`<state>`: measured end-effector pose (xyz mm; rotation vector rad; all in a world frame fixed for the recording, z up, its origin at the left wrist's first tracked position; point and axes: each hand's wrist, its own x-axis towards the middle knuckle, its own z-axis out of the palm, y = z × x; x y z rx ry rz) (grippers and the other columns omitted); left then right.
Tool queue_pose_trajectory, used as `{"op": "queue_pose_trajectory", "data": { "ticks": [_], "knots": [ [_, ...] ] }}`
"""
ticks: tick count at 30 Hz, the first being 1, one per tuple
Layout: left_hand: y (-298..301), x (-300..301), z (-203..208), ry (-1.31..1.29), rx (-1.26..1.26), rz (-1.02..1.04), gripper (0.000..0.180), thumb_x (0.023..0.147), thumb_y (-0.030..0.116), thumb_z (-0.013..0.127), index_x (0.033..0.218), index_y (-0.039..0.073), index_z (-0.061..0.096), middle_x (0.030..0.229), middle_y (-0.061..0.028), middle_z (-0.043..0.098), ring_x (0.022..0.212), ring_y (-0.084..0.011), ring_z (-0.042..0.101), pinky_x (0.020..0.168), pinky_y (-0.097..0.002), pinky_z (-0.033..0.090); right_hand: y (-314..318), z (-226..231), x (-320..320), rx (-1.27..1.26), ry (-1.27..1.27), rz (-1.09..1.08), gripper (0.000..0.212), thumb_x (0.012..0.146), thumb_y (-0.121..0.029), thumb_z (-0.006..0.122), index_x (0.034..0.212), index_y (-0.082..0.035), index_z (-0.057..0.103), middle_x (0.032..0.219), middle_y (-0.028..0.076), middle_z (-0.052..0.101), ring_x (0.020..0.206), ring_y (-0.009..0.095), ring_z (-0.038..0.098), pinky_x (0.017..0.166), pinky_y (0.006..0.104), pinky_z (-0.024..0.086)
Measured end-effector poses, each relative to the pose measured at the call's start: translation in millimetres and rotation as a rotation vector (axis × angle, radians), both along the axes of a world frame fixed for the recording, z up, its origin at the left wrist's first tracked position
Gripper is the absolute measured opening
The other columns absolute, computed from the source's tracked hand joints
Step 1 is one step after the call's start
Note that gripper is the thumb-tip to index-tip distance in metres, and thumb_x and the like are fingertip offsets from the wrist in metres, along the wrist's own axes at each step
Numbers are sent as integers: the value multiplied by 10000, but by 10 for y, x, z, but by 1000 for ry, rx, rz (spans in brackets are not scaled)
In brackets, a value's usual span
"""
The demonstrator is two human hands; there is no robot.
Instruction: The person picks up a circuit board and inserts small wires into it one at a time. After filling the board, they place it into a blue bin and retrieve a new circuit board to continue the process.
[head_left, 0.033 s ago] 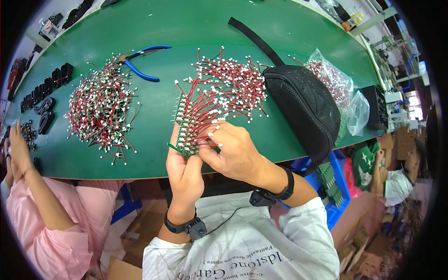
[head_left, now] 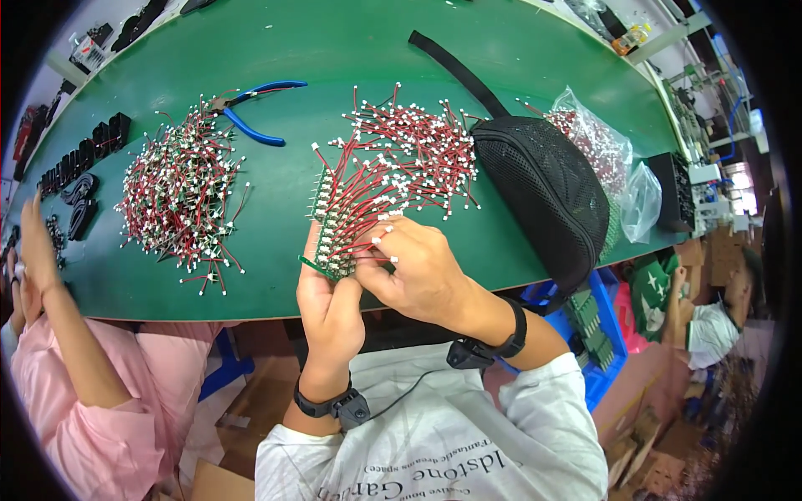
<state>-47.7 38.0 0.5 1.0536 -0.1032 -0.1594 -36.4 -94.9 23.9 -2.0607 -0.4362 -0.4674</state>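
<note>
My left hand (head_left: 328, 311) grips a green circuit board panel (head_left: 327, 236) at its near end, with the thumb over the corner. Rows of white connectors line the panel, and red and black wires fan out from it to the upper right. The fingers of my right hand (head_left: 418, 265) are pinched at the panel's right side, among the wire leads (head_left: 368, 200); exactly which lead they hold is hidden. Just beyond lies a pile of loose red-and-black connector leads (head_left: 426, 146). To the left is a heap of small boards with leads attached (head_left: 178, 188).
Blue-handled cutting pliers (head_left: 259, 117) rest by the left heap. A black mesh bag (head_left: 543, 188) lies on the right, before a clear plastic bag (head_left: 614, 150) of leads. Black parts (head_left: 83, 159) line the far left, near a co-worker's hand (head_left: 38, 250). A blue crate (head_left: 606, 342) holds green boards.
The co-worker's hand at the left edge has risen slightly. My own hands and the panel show no visible movement.
</note>
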Motion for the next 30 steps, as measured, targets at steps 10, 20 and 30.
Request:
{"op": "queue_pose_trajectory", "data": {
  "ticks": [10,20,30],
  "knots": [
    [12,-7,2,-26,43,-19,645,830,-155,364,1459,-85,243,1282,-140,535,1135,-169,546,992,-297,423,-13,-43,12,-73,-2,-8,177,692,28,715,822,7,597,772,123,632,682,289,629,570,357,524],
    [60,-1,17,-18,139,-74,640,815,-142,340,1449,-93,269,1282,-137,543,1141,-167,540,986,-290,418,-2,-12,-25,-43,59,23,133,718,33,698,813,14,606,778,139,639,671,309,633,579,368,523],
    [61,-10,97,15,228,-62,587,810,-114,332,1396,-101,360,1255,-140,566,1128,-171,552,991,-293,419,-19,-64,-12,-32,39,71,110,772,-7,649,852,-5,573,782,138,580,665,341,602,573,412,508]
  ]
}}
